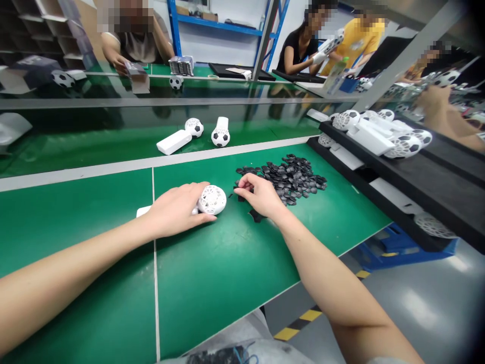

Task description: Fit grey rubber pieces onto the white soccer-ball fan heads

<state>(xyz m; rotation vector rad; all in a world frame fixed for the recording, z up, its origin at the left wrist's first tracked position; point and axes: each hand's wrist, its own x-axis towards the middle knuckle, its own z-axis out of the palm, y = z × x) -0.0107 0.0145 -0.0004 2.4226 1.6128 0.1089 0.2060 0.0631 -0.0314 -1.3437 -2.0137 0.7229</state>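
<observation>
My left hand is wrapped over a white plastic device with a round, ball-shaped openwork head. Its head points right and shows no black patches on the visible side; a bit of the white handle sticks out behind my wrist. Just to the right, my right hand has thumb and forefinger pinched on a small black patch. Beyond that hand spreads a heap of black patches. One loose black patch lies below my right fingers.
Two white devices with football-patterned heads, one lying and one head-forward, rest on the green strip beyond the pale rail. Stacked black trays with more devices stand at the right. Several people sit or stand across the line.
</observation>
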